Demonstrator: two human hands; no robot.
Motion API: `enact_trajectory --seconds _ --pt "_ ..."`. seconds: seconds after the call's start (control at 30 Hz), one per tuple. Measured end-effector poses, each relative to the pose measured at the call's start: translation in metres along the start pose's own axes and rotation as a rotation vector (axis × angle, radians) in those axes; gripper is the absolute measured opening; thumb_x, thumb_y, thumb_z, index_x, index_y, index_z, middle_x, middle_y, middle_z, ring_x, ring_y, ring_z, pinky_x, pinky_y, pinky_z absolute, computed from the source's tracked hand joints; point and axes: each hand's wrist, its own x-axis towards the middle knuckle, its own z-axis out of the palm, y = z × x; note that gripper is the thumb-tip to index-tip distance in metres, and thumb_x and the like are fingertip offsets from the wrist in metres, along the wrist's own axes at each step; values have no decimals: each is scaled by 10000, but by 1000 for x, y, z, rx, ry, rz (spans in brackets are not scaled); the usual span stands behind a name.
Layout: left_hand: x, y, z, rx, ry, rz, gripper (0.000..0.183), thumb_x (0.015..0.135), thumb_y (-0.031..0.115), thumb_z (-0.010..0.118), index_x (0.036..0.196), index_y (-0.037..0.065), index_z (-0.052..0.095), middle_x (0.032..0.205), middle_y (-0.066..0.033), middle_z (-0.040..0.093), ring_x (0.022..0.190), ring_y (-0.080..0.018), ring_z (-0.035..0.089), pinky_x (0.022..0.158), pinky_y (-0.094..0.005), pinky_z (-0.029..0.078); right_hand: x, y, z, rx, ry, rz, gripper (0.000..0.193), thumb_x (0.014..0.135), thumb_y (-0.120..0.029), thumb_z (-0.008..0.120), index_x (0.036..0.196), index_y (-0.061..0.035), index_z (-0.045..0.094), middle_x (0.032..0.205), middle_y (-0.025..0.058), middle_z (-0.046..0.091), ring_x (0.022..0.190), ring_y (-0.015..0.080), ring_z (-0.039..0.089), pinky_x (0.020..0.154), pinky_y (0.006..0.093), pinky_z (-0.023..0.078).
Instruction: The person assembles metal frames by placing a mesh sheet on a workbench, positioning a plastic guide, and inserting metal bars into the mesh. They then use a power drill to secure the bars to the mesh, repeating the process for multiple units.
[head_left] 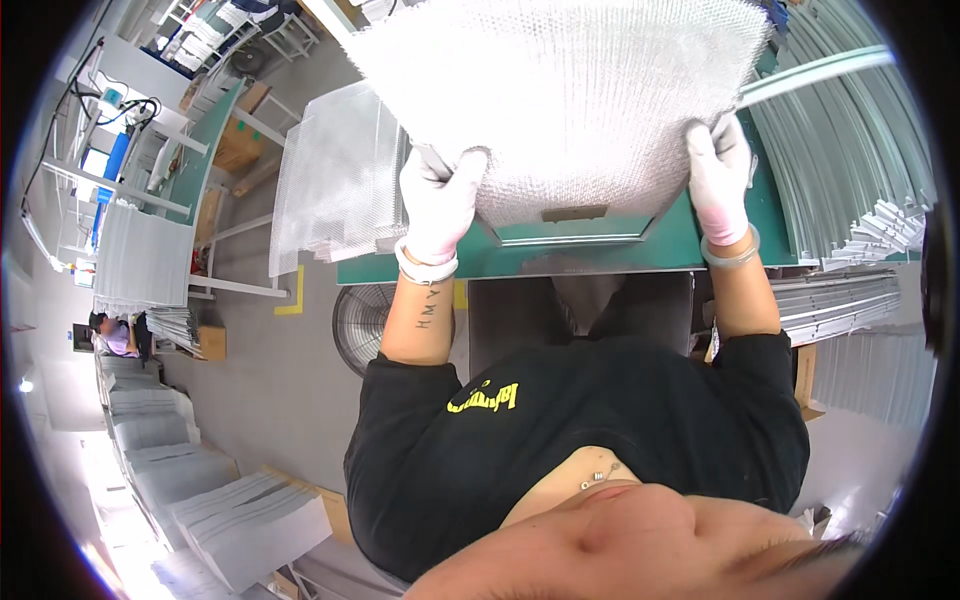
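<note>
Evidently the biggest thing is the flat green desk [690,230] in front of the person, and everything else is placed by it. Well apart to its left stands a white-legged, green-topped side table [212,130]. Along the desk's right side lie many long, pale grey metal strips [850,150], packed closely side by side. Above the desk's middle, tilted, is 1 large silvery-white sheet of fine metal mesh [570,110], gripped by 2 hands. A stack of translucent grey mesh sheets [340,170] juts past the desk's left edge. On the floor, below the desk's front left, sits a round black wire-guarded fan [362,328]. A thin silver rectangular frame [570,239] lies on the desk near its front edge, partly covered by the mesh sheet.

The white-gloved left hand [438,200], over the desk's left part, pinches the sheet's left edge between thumb and fingers. The white-gloved right hand [722,185], over the desk's right part, pinches the right edge likewise; the fingertips beneath are hidden. Smallest, above the desk's front edge, is a brown rectangular patch [575,213] at the sheet's near edge; I cannot tell what it is.
</note>
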Motion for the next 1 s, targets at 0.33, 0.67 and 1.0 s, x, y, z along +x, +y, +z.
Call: enact_trajectory --seconds 0.33,0.67,1.0 --pt "-51 -49 -13 -45 -79 -325 305 901 90 741 1176 -12 656 1072 -52 711 961 -108 647 859 -275 515 -66 73 -38 14 -108 177 485 972 -102 603 1409 48 451 1346 101 586 1236 166 542 1069 333 401" --pt "18 35 -7 -48 155 28 239 823 -36 658 1062 -29 665 974 -111 712 785 -166 658 714 -281 536 23 -39 -3 -173 -200 -75 312 1031 -222 577 1239 11 580 1075 81 663 962 141 617 873 283 492" --pt "-33 -11 11 -922 -1195 342 491 899 380 712 1192 -13 674 1255 -229 627 1152 -395 589 1018 -533 429 -66 -44 -57 140 -449 -452 165 973 -204 600 868 -115 510 778 64 662 691 221 662 533 342 495"
